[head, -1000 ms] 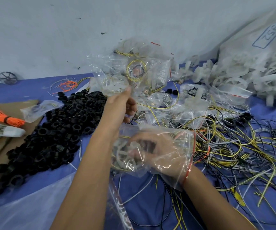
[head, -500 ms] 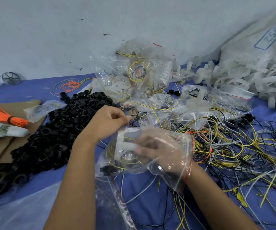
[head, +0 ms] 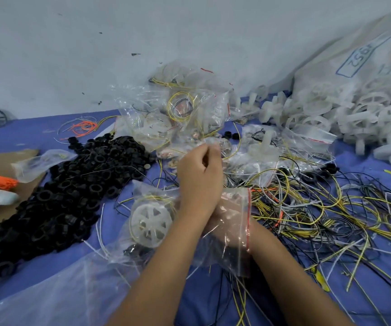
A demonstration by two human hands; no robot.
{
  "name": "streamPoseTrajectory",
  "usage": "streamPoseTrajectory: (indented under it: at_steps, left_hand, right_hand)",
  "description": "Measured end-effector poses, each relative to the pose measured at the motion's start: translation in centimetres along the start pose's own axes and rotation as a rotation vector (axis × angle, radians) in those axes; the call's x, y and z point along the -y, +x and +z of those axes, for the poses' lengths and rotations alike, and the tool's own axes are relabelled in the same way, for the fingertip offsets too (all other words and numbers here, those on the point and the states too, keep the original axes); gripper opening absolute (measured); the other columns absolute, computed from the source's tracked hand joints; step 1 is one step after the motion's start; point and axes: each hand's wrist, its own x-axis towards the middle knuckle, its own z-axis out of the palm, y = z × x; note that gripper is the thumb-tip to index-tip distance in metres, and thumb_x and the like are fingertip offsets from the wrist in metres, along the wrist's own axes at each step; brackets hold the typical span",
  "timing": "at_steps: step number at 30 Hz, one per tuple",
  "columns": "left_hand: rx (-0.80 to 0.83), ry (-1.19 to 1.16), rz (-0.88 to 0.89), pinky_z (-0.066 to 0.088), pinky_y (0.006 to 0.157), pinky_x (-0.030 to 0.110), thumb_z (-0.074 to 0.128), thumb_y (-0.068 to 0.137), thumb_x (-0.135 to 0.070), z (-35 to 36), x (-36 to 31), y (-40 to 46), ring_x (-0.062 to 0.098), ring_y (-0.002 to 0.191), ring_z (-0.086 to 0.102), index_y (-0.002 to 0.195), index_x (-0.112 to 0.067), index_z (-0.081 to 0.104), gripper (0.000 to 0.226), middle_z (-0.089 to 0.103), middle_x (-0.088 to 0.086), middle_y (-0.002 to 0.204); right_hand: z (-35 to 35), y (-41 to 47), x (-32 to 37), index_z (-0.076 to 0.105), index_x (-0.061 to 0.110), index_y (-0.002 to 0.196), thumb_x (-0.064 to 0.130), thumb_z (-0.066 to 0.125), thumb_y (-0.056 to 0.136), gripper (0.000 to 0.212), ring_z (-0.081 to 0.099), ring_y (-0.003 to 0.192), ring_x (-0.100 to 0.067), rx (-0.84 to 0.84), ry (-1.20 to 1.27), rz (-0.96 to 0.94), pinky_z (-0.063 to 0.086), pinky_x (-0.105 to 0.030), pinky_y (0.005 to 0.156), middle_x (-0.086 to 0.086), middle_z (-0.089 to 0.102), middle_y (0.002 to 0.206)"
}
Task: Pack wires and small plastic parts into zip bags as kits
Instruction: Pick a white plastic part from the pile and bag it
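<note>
- Filling of one kit is the step in hand: a clear zip bag [head: 230, 222] with a red seal strip lies on the blue counter [head: 37, 132], with a white spoked wheel [head: 151, 223] and a loop of yellow wire visible inside.
- Right hand [head: 222, 220] is inside the bag's mouth, seen only through the plastic; I cannot tell how its fingers lie.
- Left hand [head: 200, 171] reaches across above the bag to the heap of filled bags [head: 178, 114], fingers curled and pinched together; something small may be between the fingertips, too blurred to tell.
- Loose wires [head: 319, 208] sprawl to the right, black rings [head: 72, 180] are heaped to the left, and white wheels [head: 354, 114] pile at the back right.
- Next move, as I judge it: bring the remaining small part to the bag mouth, drop it in, draw the right hand out and press the seal shut.
- Against half a second ago, the left hand has moved away from the bag's left edge and further forward; the wheel now shows face-on in the bag.
</note>
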Motion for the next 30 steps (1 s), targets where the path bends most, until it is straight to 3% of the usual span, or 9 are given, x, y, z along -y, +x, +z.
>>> streamPoseTrajectory:
  at_steps: [2,4,8,11,14,17,21,26,30]
  left_hand:
    - [-0.08,-0.028,-0.063,0.04,0.062,0.031,0.053,0.105,-0.022,-0.2,1.3,0.3,0.012,0.054,0.049,0.061,-0.007,0.057,0.047,0.054,0.0,0.054]
    - [-0.118,-0.044,-0.154,0.039,0.062,0.031,0.053,0.104,-0.022,-0.6,2.7,0.7,0.007,0.052,0.047,0.06,-0.009,0.058,0.047,0.054,-0.003,0.054]
    - [-0.105,0.077,-0.186,0.034,0.054,0.026,0.051,0.105,-0.026,-1.4,5.1,0.8,0.01,0.05,0.043,0.065,-0.002,0.059,0.047,0.054,0.004,0.055]
    - [-0.156,0.121,-0.157,0.03,0.054,0.032,0.051,0.104,-0.024,-1.6,5.3,0.8,0.012,0.051,0.037,0.065,-0.002,0.054,0.045,0.049,0.005,0.054]
    - [-0.155,0.181,-0.059,0.023,0.048,0.029,0.052,0.101,-0.026,-1.3,3.6,0.8,0.011,0.048,0.033,0.057,-0.016,0.038,0.047,0.038,-0.006,0.05]
    - [0.022,0.36,-0.039,0.024,0.048,0.032,0.053,0.098,-0.047,-1.0,1.6,0.9,0.009,0.047,0.034,0.057,-0.02,0.037,0.051,0.039,-0.007,0.051]
    - [0.311,0.664,-0.089,0.032,0.056,0.033,0.05,0.08,-0.081,-0.5,-0.1,0.7,0.019,0.069,0.054,0.072,-0.021,0.048,0.06,0.054,-0.004,0.071]
    - [0.559,0.772,-0.085,0.03,0.051,0.029,0.07,0.075,-0.059,-0.5,-0.6,0.5,0.013,0.068,0.05,0.077,-0.021,0.049,0.044,0.056,-0.003,0.076]
    - [0.616,0.625,-0.174,0.058,0.058,0.035,0.066,0.084,-0.023,-1.2,-0.1,1.4,0.022,0.06,0.069,0.069,-0.015,0.056,0.02,0.07,0.006,0.065]
  right_hand:
    - [-0.9,0.4,1.7,0.07,0.003,0.092,-0.017,0.053,0.087,0.027,0.072,0.092,-0.029,-0.004,0.132,-0.051,0.061,-0.032,0.065,-0.018,0.074,0.096]
    - [-2.1,0.5,2.0,0.079,0.011,0.084,-0.017,0.06,0.075,0.035,0.075,0.077,-0.018,-0.123,0.008,-0.206,0.06,-0.035,0.067,-0.003,0.078,0.081]
    - [-4.2,1.1,2.4,0.072,0.021,0.067,-0.003,0.048,0.073,0.034,0.066,0.061,-0.013,-0.712,-0.09,-0.307,0.051,-0.03,0.059,0.004,0.07,0.063]
    - [-6.1,2.4,2.9,0.072,0.02,0.092,0.002,0.055,0.081,0.027,0.064,0.087,-0.021,-0.932,-0.541,-0.33,0.049,-0.032,0.07,0.001,0.07,0.094]
    - [-7.9,4.1,3.0,0.063,0.02,0.125,-0.002,0.058,0.085,0.046,0.05,0.119,-0.032,-0.951,-0.774,-0.268,0.052,-0.04,0.08,-0.012,0.047,0.135]
    - [-9.6,5.7,2.9,0.042,0.027,0.149,-0.005,0.057,0.088,0.07,0.034,0.137,-0.039,-0.85,-0.845,-0.083,0.048,-0.045,0.095,-0.015,0.021,0.157]
    - [-10.9,6.9,2.0,0.049,0.014,0.145,-0.003,0.052,0.095,0.053,0.05,0.123,-0.039,-0.644,-0.886,-0.048,0.049,-0.045,0.095,-0.017,0.04,0.145]
    - [-10.3,5.0,2.5,0.068,0.01,0.121,0.004,0.056,0.097,0.028,0.063,0.096,-0.032,-0.861,-0.692,-0.294,0.045,-0.029,0.078,-0.013,0.061,0.117]
    - [-7.6,2.1,3.7,0.071,0.009,0.103,0.01,0.068,0.094,0.009,0.071,0.067,-0.018,-0.902,0.07,-0.419,0.059,-0.027,0.062,-0.006,0.069,0.086]
